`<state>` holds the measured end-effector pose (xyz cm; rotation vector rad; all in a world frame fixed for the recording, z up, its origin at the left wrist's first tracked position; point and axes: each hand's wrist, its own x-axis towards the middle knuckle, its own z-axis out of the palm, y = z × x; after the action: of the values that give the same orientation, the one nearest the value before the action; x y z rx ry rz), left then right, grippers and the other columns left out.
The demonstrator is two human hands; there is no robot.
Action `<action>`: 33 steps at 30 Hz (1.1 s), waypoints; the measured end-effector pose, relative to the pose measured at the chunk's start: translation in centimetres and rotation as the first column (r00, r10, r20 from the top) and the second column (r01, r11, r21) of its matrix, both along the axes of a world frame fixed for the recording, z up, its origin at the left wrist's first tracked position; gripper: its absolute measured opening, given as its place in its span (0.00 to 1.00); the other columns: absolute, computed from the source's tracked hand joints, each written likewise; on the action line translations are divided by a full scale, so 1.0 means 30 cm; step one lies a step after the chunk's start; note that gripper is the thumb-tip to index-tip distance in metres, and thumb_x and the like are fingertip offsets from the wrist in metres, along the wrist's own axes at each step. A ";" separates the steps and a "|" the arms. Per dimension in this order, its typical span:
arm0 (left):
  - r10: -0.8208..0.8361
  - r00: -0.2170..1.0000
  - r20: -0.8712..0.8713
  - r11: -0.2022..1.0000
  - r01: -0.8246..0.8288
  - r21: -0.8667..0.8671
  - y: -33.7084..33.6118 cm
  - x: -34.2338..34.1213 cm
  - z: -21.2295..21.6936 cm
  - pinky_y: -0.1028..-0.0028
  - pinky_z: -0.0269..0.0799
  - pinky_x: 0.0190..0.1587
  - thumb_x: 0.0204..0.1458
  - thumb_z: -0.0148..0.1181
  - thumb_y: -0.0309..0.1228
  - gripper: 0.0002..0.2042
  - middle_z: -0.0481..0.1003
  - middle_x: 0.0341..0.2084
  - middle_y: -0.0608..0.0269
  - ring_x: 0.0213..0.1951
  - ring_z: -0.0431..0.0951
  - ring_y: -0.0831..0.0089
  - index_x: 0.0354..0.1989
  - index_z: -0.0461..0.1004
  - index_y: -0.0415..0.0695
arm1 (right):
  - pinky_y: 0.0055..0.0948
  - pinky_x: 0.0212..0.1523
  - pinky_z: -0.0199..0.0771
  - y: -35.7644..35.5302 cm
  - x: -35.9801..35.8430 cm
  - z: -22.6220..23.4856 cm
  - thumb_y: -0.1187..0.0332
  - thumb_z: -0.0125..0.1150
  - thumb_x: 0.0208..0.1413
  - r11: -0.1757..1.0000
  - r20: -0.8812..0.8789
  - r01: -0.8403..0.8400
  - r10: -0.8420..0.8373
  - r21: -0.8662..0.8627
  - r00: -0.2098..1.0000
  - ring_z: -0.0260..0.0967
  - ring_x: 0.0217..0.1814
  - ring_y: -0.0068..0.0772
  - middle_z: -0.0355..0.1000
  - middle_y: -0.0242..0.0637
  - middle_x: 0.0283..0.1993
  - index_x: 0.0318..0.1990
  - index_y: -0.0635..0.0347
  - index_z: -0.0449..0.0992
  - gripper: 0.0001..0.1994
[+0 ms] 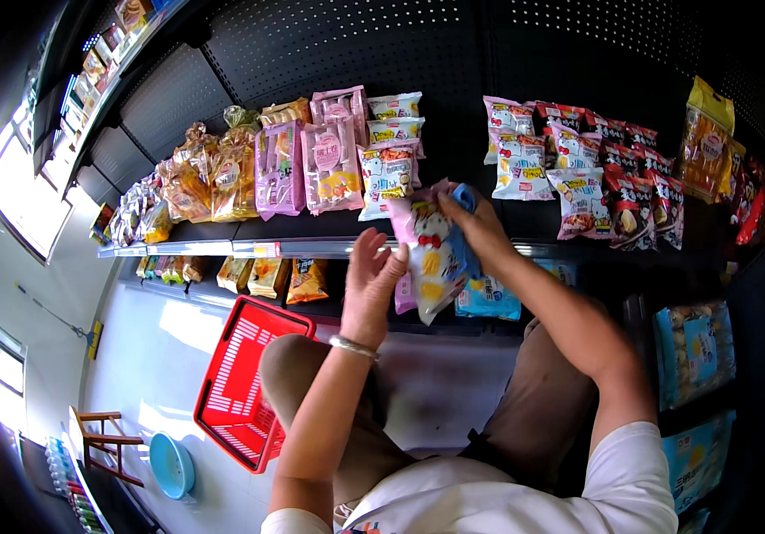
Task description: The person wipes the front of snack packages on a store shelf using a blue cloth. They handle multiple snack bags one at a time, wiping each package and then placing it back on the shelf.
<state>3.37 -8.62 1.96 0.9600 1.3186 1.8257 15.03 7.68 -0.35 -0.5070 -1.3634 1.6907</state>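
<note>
In front of the shelf edge, my right hand (478,230) is closed on the upper corner of a pink and blue snack bag (431,258) with a cartoon figure on it. The bag hangs tilted, its lower end pointing down. Blue wrapping shows by my right fingers; whether it is a second bag I cannot tell. My left hand (373,280), with a bracelet at the wrist, is held up with its fingers apart, its thumb close to the bag's left edge. Just behind the hands, small white and pink snack packets (388,178) stand on the dark shelf.
Further right are more white packets (525,165) and dark red packets (640,196). Pink bags (331,169) and brown bread bags (234,173) fill the left. Below stand a red basket (213,392), a blue basin (172,465) and a wooden stool (106,440). Blue packs (698,458) lie at right.
</note>
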 end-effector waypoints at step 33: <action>-0.260 0.698 0.667 0.961 0.120 0.249 0.027 -0.082 -0.381 0.57 0.62 0.64 0.64 0.48 0.48 0.27 0.68 0.60 0.57 0.60 0.69 0.60 0.66 0.61 0.45 | 0.41 0.53 0.73 -0.117 0.025 -0.182 0.45 0.59 0.58 0.709 0.617 -0.331 -0.185 0.623 0.765 0.73 0.51 0.55 0.73 0.57 0.50 0.66 0.66 0.58 0.38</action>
<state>0.90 -7.80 -9.46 0.3796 0.5546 1.8857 15.79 4.15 -5.81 -0.5933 -2.4305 0.8933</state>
